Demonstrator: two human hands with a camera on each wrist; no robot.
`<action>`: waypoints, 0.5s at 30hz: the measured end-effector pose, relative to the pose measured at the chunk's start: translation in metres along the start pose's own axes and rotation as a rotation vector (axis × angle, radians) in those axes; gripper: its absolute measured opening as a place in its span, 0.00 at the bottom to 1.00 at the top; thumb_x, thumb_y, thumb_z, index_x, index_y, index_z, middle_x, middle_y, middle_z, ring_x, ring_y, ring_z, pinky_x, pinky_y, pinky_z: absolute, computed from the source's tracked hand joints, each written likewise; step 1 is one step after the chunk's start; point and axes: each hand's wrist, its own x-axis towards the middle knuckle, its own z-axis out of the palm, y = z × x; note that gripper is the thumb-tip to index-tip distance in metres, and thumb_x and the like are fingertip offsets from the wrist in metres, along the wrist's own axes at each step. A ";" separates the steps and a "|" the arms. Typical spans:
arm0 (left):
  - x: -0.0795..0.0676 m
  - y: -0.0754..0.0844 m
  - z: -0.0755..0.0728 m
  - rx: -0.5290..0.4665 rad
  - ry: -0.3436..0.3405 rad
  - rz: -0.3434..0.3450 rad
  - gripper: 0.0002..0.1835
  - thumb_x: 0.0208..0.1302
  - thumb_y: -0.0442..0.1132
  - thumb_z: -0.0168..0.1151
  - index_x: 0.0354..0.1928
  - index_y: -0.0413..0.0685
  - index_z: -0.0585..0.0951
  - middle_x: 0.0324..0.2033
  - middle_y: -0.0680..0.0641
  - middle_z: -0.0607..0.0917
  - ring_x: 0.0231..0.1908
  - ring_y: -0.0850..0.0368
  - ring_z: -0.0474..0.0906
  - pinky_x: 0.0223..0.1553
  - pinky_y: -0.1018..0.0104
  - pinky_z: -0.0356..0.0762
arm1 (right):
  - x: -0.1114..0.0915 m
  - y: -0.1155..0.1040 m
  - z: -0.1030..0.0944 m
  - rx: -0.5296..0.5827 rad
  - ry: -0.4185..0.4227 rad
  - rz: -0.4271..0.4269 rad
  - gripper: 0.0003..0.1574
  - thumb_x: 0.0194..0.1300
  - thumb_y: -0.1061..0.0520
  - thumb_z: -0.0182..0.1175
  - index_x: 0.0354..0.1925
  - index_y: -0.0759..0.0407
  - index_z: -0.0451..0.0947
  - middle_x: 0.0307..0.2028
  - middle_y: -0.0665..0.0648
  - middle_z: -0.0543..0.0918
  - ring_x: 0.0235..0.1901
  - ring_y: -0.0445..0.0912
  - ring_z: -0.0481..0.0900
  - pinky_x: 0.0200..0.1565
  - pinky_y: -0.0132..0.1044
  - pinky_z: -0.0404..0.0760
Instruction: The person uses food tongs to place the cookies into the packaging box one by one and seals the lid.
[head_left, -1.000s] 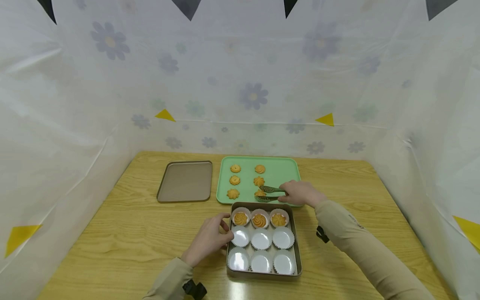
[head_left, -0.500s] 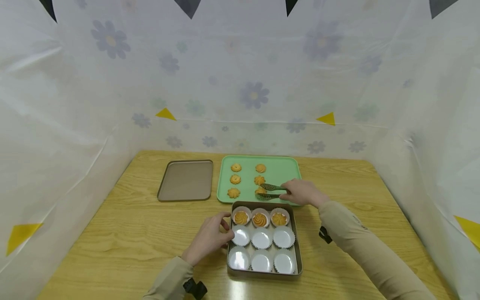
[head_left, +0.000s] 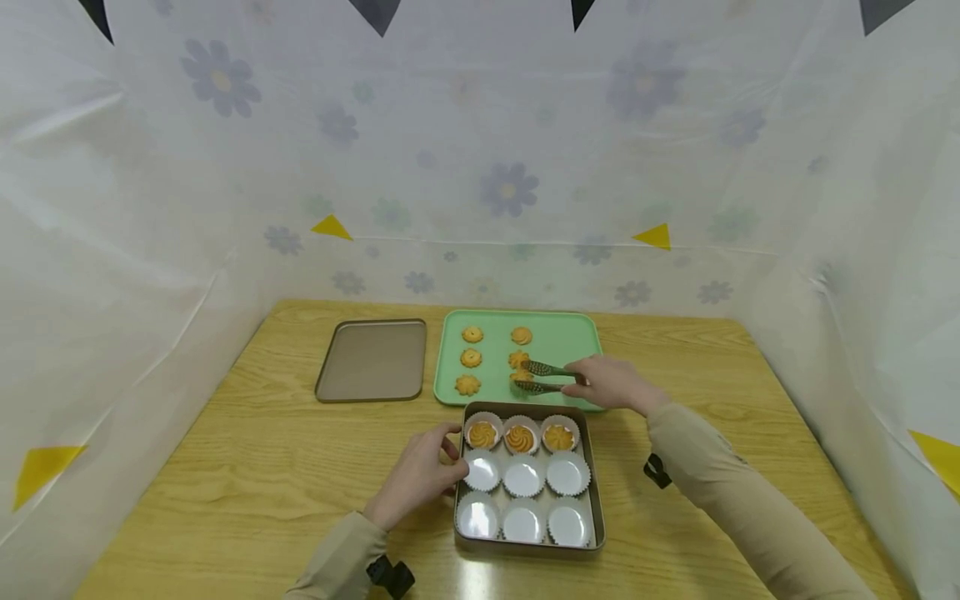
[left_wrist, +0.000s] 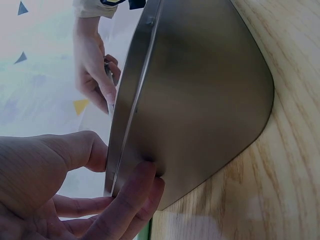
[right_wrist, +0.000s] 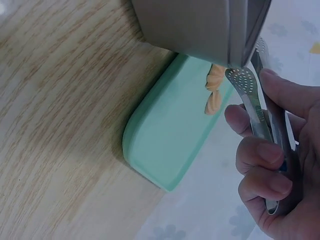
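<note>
My left hand (head_left: pixel 415 478) grips the left rim of a deep brown baking tin (head_left: pixel 597 508), thumb over the rim and fingers against the outer wall (left_wrist: pixel 200 100). Several white paper cups (head_left: pixel 523 476) fill the tin; the far row holds three piped cookies (head_left: pixel 519 439). In my right hand (head_left: pixel 613 385) is a pair of metal tongs (head_left: pixel 551 369) with perforated tips, held over the green tray (head_left: pixel 562 337). The spread tips stand either side of the nearest right-column cookie (head_left: pixel 521 376), partly hidden behind them. In the right wrist view, the tin's corner overlaps the tong tips.
More cookies (head_left: pixel 471 357) lie in two columns on the green tray. A shallow brown tray (head_left: pixel 371 361) sits to its left on the wooden table (head_left: pixel 262 467). White flowered sheeting (head_left: pixel 480 167) encloses the table at the back and sides.
My right hand and the tongs have shifted slightly away from me and to the right, the tips now around the nearest right-column cookie. My left hand stays on the tin.
</note>
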 end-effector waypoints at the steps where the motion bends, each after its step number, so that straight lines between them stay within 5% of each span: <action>1: 0.000 0.000 0.000 0.002 0.001 0.001 0.33 0.53 0.33 0.64 0.64 0.31 0.73 0.33 0.45 0.85 0.25 0.61 0.78 0.24 0.71 0.76 | -0.002 0.000 -0.002 0.010 0.006 -0.006 0.27 0.72 0.49 0.58 0.59 0.67 0.77 0.40 0.60 0.87 0.36 0.48 0.83 0.35 0.44 0.83; 15: 0.000 0.000 0.000 0.011 -0.002 -0.004 0.33 0.54 0.33 0.64 0.64 0.32 0.73 0.33 0.45 0.85 0.26 0.60 0.77 0.24 0.71 0.74 | -0.029 -0.006 -0.009 0.071 0.090 -0.098 0.31 0.73 0.46 0.56 0.63 0.66 0.75 0.52 0.63 0.87 0.48 0.54 0.86 0.51 0.54 0.84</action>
